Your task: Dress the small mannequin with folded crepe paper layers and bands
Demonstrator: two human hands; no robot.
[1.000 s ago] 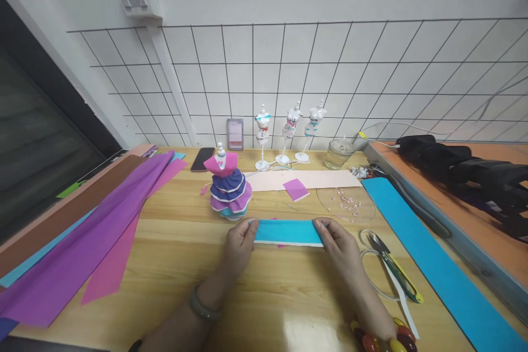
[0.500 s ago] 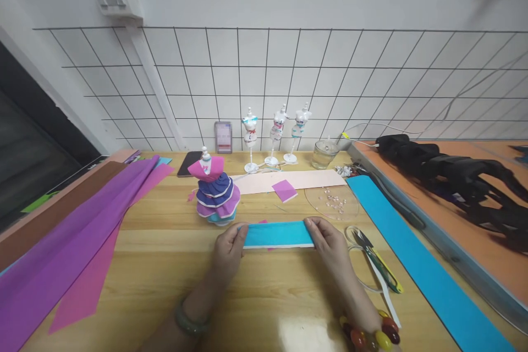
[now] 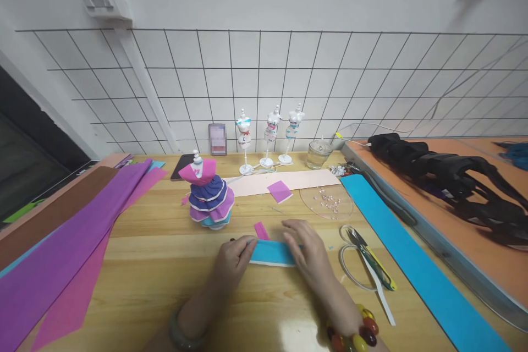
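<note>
A short strip of turquoise crepe paper (image 3: 272, 253) with a white lower edge lies low over the table. My left hand (image 3: 231, 265) pinches its left end between thumb and fingers. Over the right end rests my right hand (image 3: 311, 253), its fingers stretched out and slightly apart, covering that end. Just behind the strip is a small pink paper piece (image 3: 260, 230). A little mannequin in a tiered dress (image 3: 209, 195), with a pink top and ruffles of navy, purple and turquoise, stands upright beyond my left hand.
Scissors (image 3: 373, 261) and a white ribbon (image 3: 383, 297) lie right of my hand, beside a long blue paper strip (image 3: 412, 253). Purple paper (image 3: 78, 242) covers the left side. Behind stand three small mannequins (image 3: 271, 129), a glass of water (image 3: 319, 154) and a plate with beads (image 3: 328, 202).
Both hands have lowered the turquoise strip toward the table. My right hand has loosened its pinch and spread its fingers over the right end. The view has shifted slightly.
</note>
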